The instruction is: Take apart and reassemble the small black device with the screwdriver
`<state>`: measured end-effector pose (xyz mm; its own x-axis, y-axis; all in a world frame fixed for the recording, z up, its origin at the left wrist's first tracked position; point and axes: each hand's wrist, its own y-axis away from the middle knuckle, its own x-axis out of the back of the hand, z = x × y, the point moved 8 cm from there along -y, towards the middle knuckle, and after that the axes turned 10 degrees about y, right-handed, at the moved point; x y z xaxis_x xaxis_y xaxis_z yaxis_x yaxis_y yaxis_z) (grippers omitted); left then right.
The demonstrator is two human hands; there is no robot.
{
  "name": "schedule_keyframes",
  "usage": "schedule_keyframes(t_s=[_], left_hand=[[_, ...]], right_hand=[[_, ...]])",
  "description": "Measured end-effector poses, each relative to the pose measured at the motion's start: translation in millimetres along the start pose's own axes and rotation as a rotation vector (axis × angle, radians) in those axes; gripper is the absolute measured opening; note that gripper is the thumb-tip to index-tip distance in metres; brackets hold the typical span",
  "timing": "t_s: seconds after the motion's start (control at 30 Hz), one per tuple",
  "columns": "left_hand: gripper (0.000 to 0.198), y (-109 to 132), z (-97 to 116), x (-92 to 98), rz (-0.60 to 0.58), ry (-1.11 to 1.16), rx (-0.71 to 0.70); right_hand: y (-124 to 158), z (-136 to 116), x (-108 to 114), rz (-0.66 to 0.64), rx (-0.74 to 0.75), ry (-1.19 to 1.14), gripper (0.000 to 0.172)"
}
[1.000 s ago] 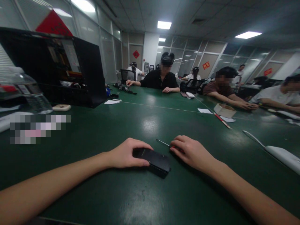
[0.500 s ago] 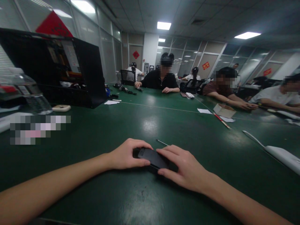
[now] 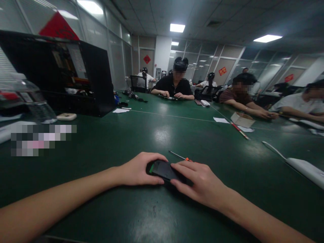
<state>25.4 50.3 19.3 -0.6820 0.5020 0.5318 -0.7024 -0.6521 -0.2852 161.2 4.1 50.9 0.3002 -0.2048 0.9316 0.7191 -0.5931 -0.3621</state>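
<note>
A black mouse-shaped device point(image 3: 165, 169) rests low over the green table between my hands. At its left end a strip of green circuit board shows beside the dark top cover. My left hand point(image 3: 138, 168) wraps round the left end, thumb on the near side and fingers on the far side. My right hand point(image 3: 196, 179) grips the right end, its fingers and thumb on the cover and near edge; the palm hides that end. Just beyond the right hand lies a screwdriver point(image 3: 178, 155) with a thin metal shaft and an orange handle, partly hidden by the fingers.
An open black computer case point(image 3: 97, 81) stands at left, near a water bottle point(image 3: 37, 101). At right are a white power strip point(image 3: 303, 168), a small box point(image 3: 242, 119) and a red stick point(image 3: 239, 131). Several people sit around the green table point(image 3: 101, 209).
The cover has shifted right with my right hand, baring green circuit board at the left end. The screwdriver's orange handle now shows. Across the table, a person's hands have come together over an object.
</note>
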Motion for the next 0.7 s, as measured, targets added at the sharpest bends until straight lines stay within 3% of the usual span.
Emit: schedule_keyframes(t_s=[0.1,0.27,0.43,0.7], left_hand=[[0.065,0,-4,-0.6,-0.029,0.071,0.057],[0.049,0,-7,1.0,-0.064,0.093,0.136],[0.047,2,-15,11.0,0.060,0.234,0.238],[0.044,3,-25,20.2,0.305,0.756,0.195]], right_hand=[[0,8,5,0.042,-0.050,-0.083,0.033],[2,46,3,0.088,-0.451,-0.560,0.027],[2,62,-17,0.136,-0.631,-1.163,0.037],[6,67,-25,0.137,-0.694,-1.425,0.033]])
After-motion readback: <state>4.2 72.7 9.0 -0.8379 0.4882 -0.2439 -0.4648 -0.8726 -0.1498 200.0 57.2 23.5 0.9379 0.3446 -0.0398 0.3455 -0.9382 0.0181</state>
